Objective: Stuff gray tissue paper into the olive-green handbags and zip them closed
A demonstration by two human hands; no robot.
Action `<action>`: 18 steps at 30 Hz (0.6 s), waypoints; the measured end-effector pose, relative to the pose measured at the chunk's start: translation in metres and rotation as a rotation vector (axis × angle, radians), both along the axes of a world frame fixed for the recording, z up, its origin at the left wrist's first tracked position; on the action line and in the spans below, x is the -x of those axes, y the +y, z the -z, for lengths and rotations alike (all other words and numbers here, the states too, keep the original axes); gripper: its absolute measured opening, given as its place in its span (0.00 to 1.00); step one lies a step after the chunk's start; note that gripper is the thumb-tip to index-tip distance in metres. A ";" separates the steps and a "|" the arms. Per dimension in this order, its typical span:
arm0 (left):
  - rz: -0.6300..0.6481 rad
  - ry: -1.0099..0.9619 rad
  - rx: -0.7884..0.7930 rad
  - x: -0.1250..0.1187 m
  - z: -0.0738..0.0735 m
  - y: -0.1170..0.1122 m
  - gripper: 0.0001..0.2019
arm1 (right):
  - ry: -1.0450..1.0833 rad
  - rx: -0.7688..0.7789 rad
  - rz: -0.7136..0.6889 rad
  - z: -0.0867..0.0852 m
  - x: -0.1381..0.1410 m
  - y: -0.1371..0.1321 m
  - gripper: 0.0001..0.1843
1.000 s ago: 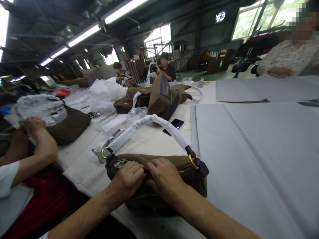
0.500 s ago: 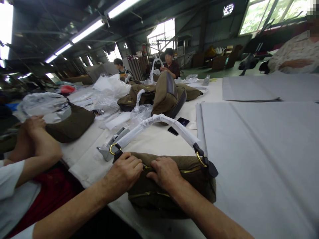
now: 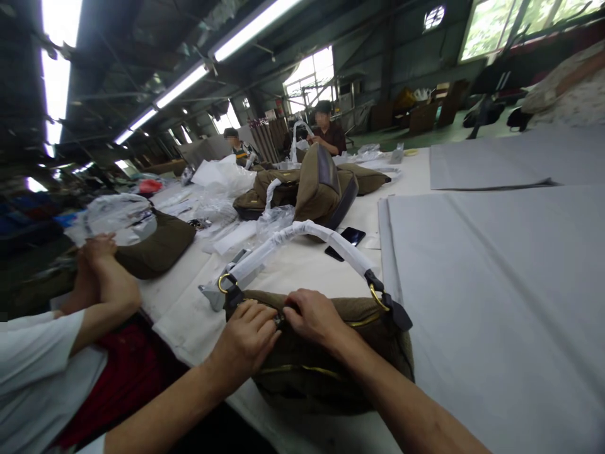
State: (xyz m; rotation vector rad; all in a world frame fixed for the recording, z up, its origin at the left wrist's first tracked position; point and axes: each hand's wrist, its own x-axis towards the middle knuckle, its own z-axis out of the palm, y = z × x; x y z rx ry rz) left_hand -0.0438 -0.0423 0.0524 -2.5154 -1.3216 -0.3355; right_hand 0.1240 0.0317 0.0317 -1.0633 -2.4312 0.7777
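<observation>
Brown bag at counter's near edge
Its top was gripped by left hand and right hand, close together.

A pale bench spreads around and beyond the fingers. Well past them, green floor lies before a dark wall with bright windows, one far off to their right. Brown boxy furniture stands there; glowing tube lights run overhead, mostly leftward.
</observation>
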 end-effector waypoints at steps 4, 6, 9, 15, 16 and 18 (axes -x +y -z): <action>-0.006 -0.012 -0.178 0.005 0.007 -0.009 0.06 | -0.049 -0.014 -0.003 -0.010 0.018 0.009 0.15; -0.019 0.006 -0.195 0.012 0.000 -0.014 0.07 | -0.126 -0.034 -0.046 -0.017 0.028 0.011 0.17; -0.009 0.095 -0.271 0.034 -0.008 -0.025 0.04 | -0.213 -0.061 -0.092 -0.027 0.037 0.011 0.16; -0.289 -0.516 -0.095 0.092 0.021 -0.025 0.51 | -0.349 -0.050 -0.149 -0.039 0.041 0.006 0.20; -0.315 -0.661 0.099 0.094 0.027 -0.019 0.54 | -0.377 -0.058 -0.149 -0.039 0.044 0.005 0.20; -0.235 -0.874 0.472 0.090 0.034 -0.004 0.50 | -0.412 -0.081 -0.138 -0.036 0.047 0.004 0.17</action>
